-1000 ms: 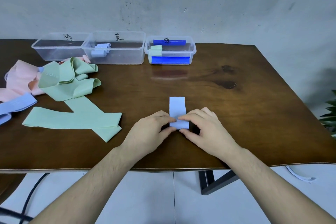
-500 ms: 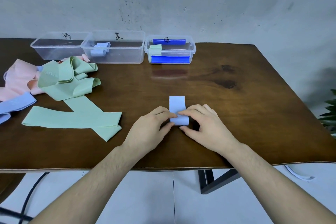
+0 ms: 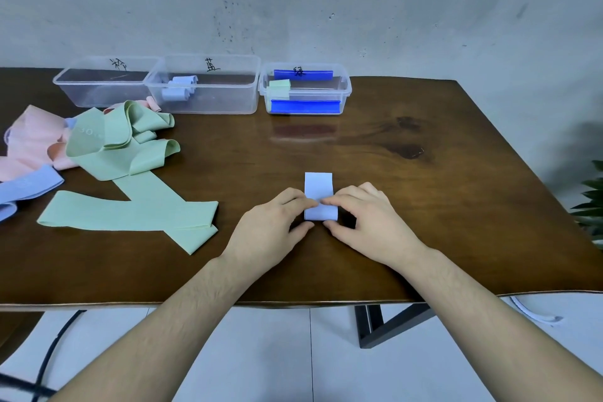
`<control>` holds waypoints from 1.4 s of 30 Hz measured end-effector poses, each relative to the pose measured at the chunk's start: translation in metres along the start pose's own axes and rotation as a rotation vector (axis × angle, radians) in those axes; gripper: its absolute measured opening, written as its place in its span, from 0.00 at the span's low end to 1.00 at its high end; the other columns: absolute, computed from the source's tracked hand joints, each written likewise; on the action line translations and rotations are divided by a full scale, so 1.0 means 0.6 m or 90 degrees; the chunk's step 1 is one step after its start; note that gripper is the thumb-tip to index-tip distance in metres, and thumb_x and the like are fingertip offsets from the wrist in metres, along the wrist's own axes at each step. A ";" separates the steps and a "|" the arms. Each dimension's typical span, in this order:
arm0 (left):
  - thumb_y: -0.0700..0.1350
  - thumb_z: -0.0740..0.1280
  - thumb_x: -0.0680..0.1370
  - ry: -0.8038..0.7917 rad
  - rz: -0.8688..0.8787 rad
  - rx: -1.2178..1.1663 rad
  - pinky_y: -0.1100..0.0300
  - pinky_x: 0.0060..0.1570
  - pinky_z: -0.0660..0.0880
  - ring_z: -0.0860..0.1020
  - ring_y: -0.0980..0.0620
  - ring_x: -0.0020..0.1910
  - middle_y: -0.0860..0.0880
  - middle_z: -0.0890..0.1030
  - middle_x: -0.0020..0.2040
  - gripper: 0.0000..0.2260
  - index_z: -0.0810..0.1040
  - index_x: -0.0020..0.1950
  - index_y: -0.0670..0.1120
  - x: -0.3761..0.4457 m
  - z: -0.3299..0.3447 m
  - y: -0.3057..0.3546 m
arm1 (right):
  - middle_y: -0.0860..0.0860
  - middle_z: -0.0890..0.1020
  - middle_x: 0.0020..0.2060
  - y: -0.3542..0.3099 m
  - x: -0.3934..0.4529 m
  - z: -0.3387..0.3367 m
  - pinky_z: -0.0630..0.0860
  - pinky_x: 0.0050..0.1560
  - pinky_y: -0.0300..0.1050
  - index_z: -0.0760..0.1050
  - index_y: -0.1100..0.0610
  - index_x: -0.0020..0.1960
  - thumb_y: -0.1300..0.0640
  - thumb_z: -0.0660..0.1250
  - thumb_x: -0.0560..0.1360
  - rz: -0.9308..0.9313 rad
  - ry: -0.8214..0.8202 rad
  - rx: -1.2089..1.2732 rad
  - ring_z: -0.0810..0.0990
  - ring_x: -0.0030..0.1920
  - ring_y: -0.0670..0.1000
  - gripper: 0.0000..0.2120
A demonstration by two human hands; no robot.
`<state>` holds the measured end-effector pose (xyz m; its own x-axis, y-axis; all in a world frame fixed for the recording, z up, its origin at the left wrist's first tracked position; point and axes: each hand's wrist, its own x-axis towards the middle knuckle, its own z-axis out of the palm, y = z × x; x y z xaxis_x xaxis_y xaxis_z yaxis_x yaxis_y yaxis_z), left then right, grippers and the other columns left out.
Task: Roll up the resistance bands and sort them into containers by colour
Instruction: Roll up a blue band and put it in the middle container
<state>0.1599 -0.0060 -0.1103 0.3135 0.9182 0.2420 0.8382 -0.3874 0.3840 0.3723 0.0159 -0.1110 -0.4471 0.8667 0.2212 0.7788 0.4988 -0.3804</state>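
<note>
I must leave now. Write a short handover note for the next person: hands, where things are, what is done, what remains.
Left hand and right hand: both pinch the half-rolled light blue elastic band at the table's front centre.
Done: light blue rolls in the middle clear plastic box; one green roll in the right clear box.
Left: finish this roll; roll the loose green bands, pink bands and flat blue band. Left clear box looks empty.
</note>
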 end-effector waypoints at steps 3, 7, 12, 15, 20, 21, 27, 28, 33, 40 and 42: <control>0.53 0.66 0.80 -0.004 0.002 0.014 0.59 0.39 0.77 0.75 0.56 0.39 0.59 0.74 0.61 0.15 0.76 0.67 0.54 0.005 -0.002 -0.001 | 0.39 0.76 0.59 0.002 -0.001 -0.001 0.68 0.63 0.47 0.77 0.46 0.67 0.47 0.69 0.78 0.000 0.013 -0.005 0.68 0.59 0.45 0.18; 0.53 0.65 0.81 -0.007 -0.001 -0.003 0.60 0.41 0.77 0.77 0.56 0.42 0.60 0.74 0.61 0.14 0.77 0.66 0.53 0.011 0.000 -0.004 | 0.39 0.77 0.58 0.003 0.002 -0.004 0.69 0.61 0.47 0.77 0.44 0.64 0.47 0.68 0.78 -0.012 0.009 0.008 0.70 0.56 0.44 0.15; 0.53 0.63 0.82 -0.018 -0.024 -0.033 0.68 0.42 0.70 0.73 0.59 0.45 0.60 0.75 0.62 0.15 0.77 0.67 0.53 0.018 0.001 -0.006 | 0.39 0.79 0.56 0.002 0.009 -0.009 0.72 0.60 0.48 0.78 0.44 0.63 0.46 0.66 0.80 0.003 0.008 0.025 0.70 0.54 0.43 0.13; 0.53 0.62 0.82 -0.024 -0.013 -0.027 0.67 0.43 0.71 0.74 0.59 0.46 0.59 0.75 0.62 0.15 0.76 0.68 0.53 0.010 0.000 -0.006 | 0.40 0.79 0.56 -0.001 0.005 -0.007 0.72 0.60 0.47 0.78 0.45 0.63 0.47 0.66 0.80 -0.008 0.000 0.029 0.69 0.53 0.41 0.13; 0.53 0.65 0.81 -0.001 0.010 -0.039 0.68 0.40 0.70 0.71 0.61 0.42 0.59 0.77 0.60 0.14 0.78 0.66 0.53 -0.020 -0.002 0.002 | 0.38 0.79 0.54 -0.008 -0.023 -0.006 0.73 0.59 0.47 0.79 0.45 0.62 0.47 0.67 0.79 -0.033 0.010 0.043 0.71 0.52 0.43 0.12; 0.52 0.65 0.81 0.006 0.013 -0.046 0.67 0.40 0.71 0.71 0.62 0.41 0.60 0.77 0.59 0.13 0.79 0.65 0.53 -0.027 -0.003 0.004 | 0.38 0.79 0.54 -0.010 -0.029 -0.006 0.73 0.58 0.47 0.79 0.45 0.62 0.47 0.67 0.79 -0.036 0.011 0.044 0.71 0.52 0.43 0.12; 0.52 0.69 0.78 0.010 0.032 -0.061 0.78 0.38 0.64 0.74 0.61 0.45 0.60 0.80 0.54 0.10 0.81 0.59 0.54 -0.060 -0.006 0.014 | 0.37 0.80 0.52 -0.022 -0.061 -0.008 0.73 0.57 0.45 0.80 0.46 0.61 0.48 0.69 0.79 -0.052 0.012 0.048 0.70 0.50 0.42 0.11; 0.51 0.69 0.78 0.010 0.032 -0.063 0.79 0.38 0.63 0.75 0.61 0.45 0.60 0.80 0.54 0.10 0.81 0.59 0.53 -0.062 -0.006 0.015 | 0.37 0.80 0.52 -0.022 -0.064 -0.008 0.73 0.57 0.46 0.80 0.46 0.61 0.47 0.69 0.79 -0.050 0.011 0.049 0.70 0.50 0.42 0.12; 0.53 0.66 0.80 0.015 0.025 -0.055 0.68 0.35 0.72 0.75 0.59 0.40 0.61 0.77 0.56 0.11 0.80 0.61 0.53 -0.058 -0.001 0.013 | 0.37 0.77 0.54 -0.023 -0.060 -0.005 0.72 0.59 0.47 0.80 0.46 0.63 0.46 0.66 0.80 -0.034 0.019 0.038 0.68 0.54 0.42 0.14; 0.53 0.62 0.82 -0.021 -0.007 -0.058 0.60 0.42 0.75 0.74 0.59 0.43 0.61 0.74 0.59 0.13 0.78 0.64 0.53 -0.046 -0.001 0.012 | 0.36 0.76 0.55 -0.027 -0.061 -0.006 0.72 0.58 0.46 0.77 0.43 0.61 0.47 0.66 0.79 -0.042 0.021 0.039 0.71 0.54 0.44 0.11; 0.52 0.63 0.82 -0.012 -0.011 -0.081 0.59 0.45 0.76 0.76 0.58 0.46 0.61 0.76 0.58 0.13 0.78 0.64 0.54 -0.045 -0.002 0.013 | 0.36 0.76 0.54 -0.027 -0.059 -0.006 0.72 0.58 0.47 0.77 0.42 0.60 0.48 0.66 0.79 -0.038 0.009 0.042 0.71 0.54 0.43 0.10</control>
<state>0.1575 -0.0337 -0.1127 0.3093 0.9256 0.2180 0.7807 -0.3780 0.4976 0.3770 -0.0227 -0.1097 -0.4861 0.8351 0.2575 0.7195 0.5497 -0.4245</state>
